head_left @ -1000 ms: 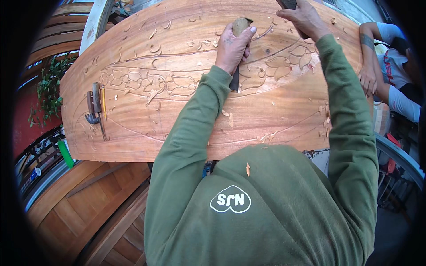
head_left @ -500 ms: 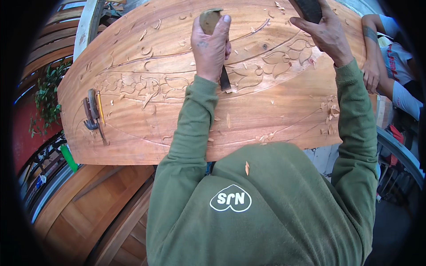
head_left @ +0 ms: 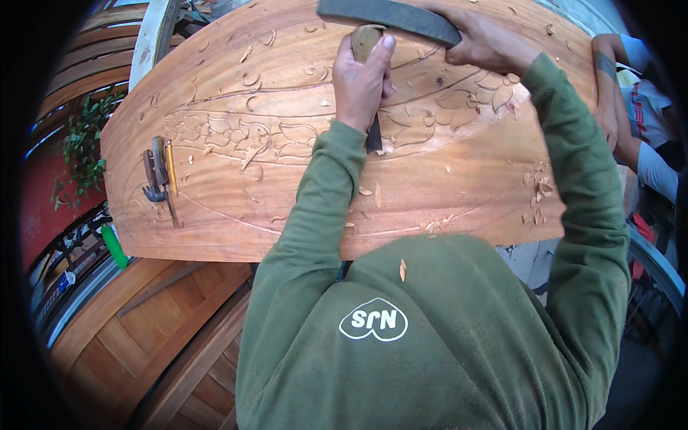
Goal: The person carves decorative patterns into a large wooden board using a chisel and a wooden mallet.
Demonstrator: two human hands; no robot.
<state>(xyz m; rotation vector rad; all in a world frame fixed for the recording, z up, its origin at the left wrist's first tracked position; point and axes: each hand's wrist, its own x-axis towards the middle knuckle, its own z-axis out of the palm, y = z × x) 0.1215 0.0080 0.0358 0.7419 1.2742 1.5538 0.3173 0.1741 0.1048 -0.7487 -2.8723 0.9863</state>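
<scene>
My left hand (head_left: 360,92) is wrapped round the rounded wooden handle of a chisel (head_left: 374,136). The dark flat blade points toward me, its tip at the carved leaf pattern of a large wooden panel (head_left: 287,197). My right hand (head_left: 491,39) grips one end of a long dark grey block (head_left: 393,18). That block lies across just beyond the chisel handle's butt, touching it or very close. Curled shavings and chips (head_left: 537,190) are scattered over the panel.
At the panel's left lie a small hammer (head_left: 153,192), another tool with a dark handle (head_left: 159,159) and a yellow pencil (head_left: 172,166). Another person's forearm (head_left: 605,89) rests at the right edge. Panelled wooden doors (head_left: 154,308) stand at lower left, below a leafy plant (head_left: 82,136).
My right hand has swung the dark block leftward to the chisel's butt. My left hand and chisel sit slightly right and lower in view, as the whole panel has shifted with the view.
</scene>
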